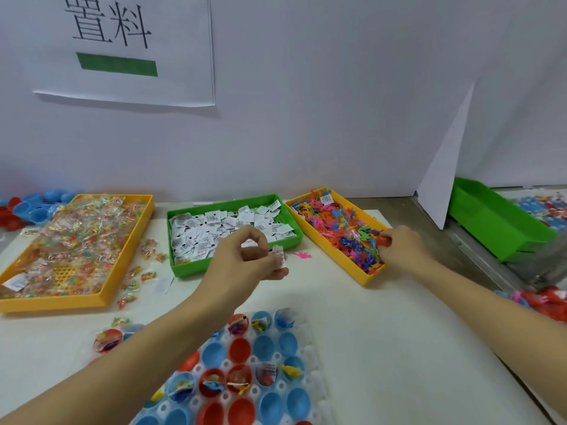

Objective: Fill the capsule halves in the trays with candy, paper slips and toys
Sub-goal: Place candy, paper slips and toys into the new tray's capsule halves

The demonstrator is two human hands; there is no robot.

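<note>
A clear tray (316, 403) near the front holds red and blue capsule halves (264, 348); some contain candy, slips or toys, others are empty. My left hand (245, 259) hovers in front of the green tray (181, 271) of white paper slips and pinches a few paper slips (278, 256). My right hand (402, 250) reaches into the yellow tray (365, 279) of small coloured toys (340, 225), its fingers curled round some of them. A larger yellow tray (92, 299) of wrapped candy (82, 240) lies at the left.
Loose candy packets (144, 271) and a pink toy (302, 255) lie on the white mat. Spare red and blue capsule halves (27, 210) pile up at the far left. A green bin (491, 222) stands at the right beside more capsules. A wall with a paper sign (122, 50) rises behind.
</note>
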